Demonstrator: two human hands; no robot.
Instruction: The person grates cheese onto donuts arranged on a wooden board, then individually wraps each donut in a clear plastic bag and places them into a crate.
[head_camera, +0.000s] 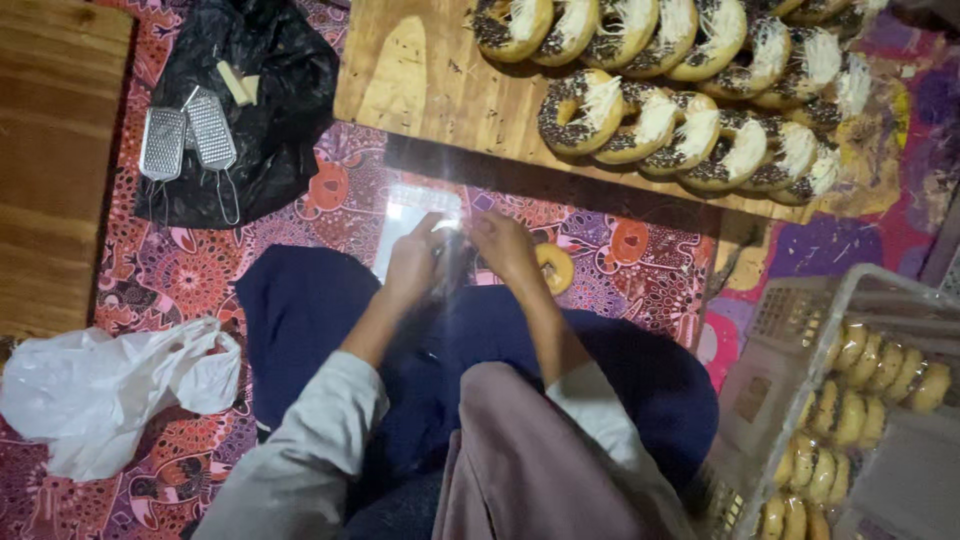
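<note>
My left hand (413, 262) and my right hand (503, 247) meet above my lap, both pinching a small clear plastic bag (452, 262) that looks blurred between them. A plain doughnut (555, 268) lies on the patterned cloth just right of my right hand. A stack of clear plastic sheets or bags (405, 222) lies right behind my left hand. Beyond them a wooden board (420, 75) carries several doughnuts (690, 130) topped with chocolate sprinkles and grated cheese.
Two metal graters (190, 135) and a piece of cheese (238, 85) lie on a black plastic bag (270, 100) at the upper left. A white plastic bag (110, 390) lies at the lower left. A plastic basket (800, 330) with plain doughnuts stands at the lower right.
</note>
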